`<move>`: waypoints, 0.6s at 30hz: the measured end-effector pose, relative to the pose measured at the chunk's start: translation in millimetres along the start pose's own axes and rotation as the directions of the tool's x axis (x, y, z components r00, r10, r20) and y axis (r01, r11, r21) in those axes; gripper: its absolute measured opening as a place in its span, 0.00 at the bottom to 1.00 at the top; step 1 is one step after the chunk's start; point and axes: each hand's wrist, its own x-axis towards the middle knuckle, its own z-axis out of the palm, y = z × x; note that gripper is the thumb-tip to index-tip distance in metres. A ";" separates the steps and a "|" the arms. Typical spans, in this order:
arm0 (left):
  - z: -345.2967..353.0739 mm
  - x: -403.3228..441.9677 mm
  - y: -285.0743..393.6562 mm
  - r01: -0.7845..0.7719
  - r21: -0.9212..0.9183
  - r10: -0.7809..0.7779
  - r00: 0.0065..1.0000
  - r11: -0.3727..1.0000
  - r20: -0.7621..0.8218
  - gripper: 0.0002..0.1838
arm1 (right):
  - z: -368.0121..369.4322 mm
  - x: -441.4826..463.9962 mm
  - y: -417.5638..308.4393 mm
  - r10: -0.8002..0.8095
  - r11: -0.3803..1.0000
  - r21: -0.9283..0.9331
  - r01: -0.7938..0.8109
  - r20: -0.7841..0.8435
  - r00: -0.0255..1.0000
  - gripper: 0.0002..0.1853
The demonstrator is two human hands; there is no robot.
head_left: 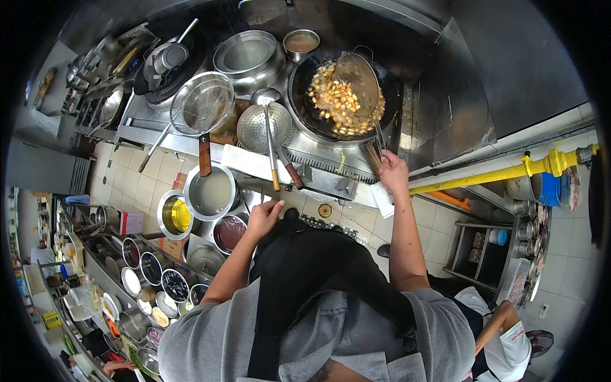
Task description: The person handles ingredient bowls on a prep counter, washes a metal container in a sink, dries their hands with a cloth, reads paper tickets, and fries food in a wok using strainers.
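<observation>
My right hand (394, 172) is wrapped round the handle of a round wire-mesh strainer (358, 70), tilted over a black wok (304, 105). Pale golden, nut-like pieces (344, 99) lie in the wok, in bubbling liquid, and some are inside the strainer's bowl. My left hand (265, 218) hangs low, near a pot of dark red liquid (230, 233); its fingers are curled in and nothing shows in them. Between the two hands, on the stove's edge, lie a perforated skimmer (254, 130) and a ladle (267, 121) with a wooden handle end.
Another mesh strainer (202, 105) sits left of the skimmer. Behind stand a large metal pot (264, 79) and a small bowl of brownish liquid (301, 42). A yellow pipe (484, 181) runs along the right. Ingredient containers (153, 267) line the left; a person's arm (496, 331) shows at lower right.
</observation>
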 end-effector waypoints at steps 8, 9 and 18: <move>0.2 7.6 15.5 -0.056 -0.073 0.062 0.995 0.996 0.078 0.27 | -5.1 -1.9 -15.5 -0.298 0.890 -0.404 0.210 -0.169 0.939 0.16; -0.7 9.0 15.8 -0.055 -0.097 0.064 0.993 0.994 0.095 0.27 | -5.3 -1.0 -15.3 -0.361 0.860 -0.442 0.254 -0.178 0.915 0.16; -13.3 19.7 23.8 -0.151 -0.086 0.168 0.955 0.985 0.244 0.19 | -16.9 -2.3 -30.2 -0.300 0.878 -0.446 0.173 -0.231 0.926 0.16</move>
